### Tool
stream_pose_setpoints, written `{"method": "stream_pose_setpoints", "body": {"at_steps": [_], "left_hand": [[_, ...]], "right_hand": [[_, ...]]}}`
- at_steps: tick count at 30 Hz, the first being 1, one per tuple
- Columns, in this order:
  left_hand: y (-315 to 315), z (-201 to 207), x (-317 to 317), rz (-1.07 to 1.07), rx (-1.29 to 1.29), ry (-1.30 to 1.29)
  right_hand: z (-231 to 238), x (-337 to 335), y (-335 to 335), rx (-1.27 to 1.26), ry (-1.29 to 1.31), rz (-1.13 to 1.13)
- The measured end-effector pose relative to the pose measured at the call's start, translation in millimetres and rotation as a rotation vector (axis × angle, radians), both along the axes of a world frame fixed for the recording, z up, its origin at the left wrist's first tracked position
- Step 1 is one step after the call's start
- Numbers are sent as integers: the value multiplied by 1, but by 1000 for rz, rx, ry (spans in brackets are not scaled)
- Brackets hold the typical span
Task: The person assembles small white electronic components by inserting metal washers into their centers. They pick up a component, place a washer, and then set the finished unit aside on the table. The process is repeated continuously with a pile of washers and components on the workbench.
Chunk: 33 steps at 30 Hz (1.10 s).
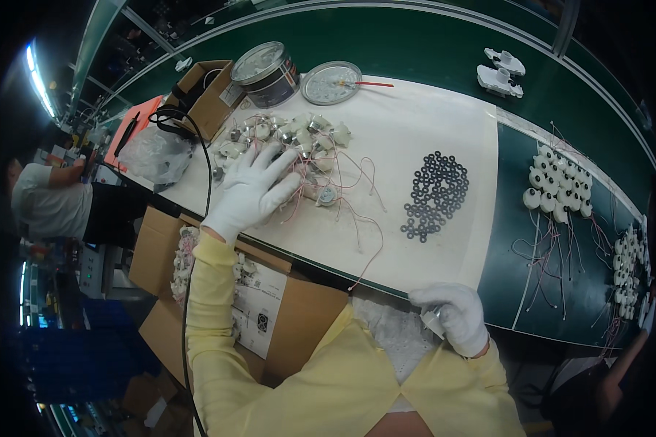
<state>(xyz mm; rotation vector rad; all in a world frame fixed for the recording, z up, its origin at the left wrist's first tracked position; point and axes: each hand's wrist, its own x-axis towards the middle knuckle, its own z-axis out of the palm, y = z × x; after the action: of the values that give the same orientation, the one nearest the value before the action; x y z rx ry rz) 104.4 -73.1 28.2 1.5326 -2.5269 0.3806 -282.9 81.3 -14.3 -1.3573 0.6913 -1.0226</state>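
My left hand (249, 191), in a white glove, reaches onto a heap of small white-and-silver motors (315, 124) with thin red and white wires. Its fingers are spread over the near side of the heap, and no part is gripped in them. One motor (326, 194) lies just right of its thumb. By the table's near edge, close to my body, my right hand (455, 315), also gloved, is curled round a small white-and-silver part (433, 323). The glove covers most of that part, so its exact kind is hidden.
Many dark rings (436, 195) lie right of the heap. Behind stand a paint can (265, 76), its lid (331, 82) with a thin brush, and a cardboard box (210, 95). White motors (559, 182) stand at right. An open carton (302, 320) sits below the edge; a black cable (210, 171) hangs nearby.
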Motion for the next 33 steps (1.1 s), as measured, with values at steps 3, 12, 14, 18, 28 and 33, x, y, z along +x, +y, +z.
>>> {"method": "stream_pose_setpoints", "body": {"at_steps": [3, 12, 14, 18, 28, 33], "left_hand": [[20, 43, -44, -26, -181, 6], [39, 5, -95, -10, -146, 16], [43, -4, -99, 39, -128, 48], [32, -12, -94, 56, -93, 200], [49, -6, -93, -66, -102, 271], [49, -9, -98, -17, -60, 303]], "right_hand": [[-3, 0, 8, 194, -195, -6], [-2, -3, 13, 296, -218, -196], [6, -8, 9, 225, -136, -246], [20, -28, -10, 106, 334, -377], [37, -22, -43, -40, 745, -374], [34, -6, -65, -395, 1000, -371]]}}
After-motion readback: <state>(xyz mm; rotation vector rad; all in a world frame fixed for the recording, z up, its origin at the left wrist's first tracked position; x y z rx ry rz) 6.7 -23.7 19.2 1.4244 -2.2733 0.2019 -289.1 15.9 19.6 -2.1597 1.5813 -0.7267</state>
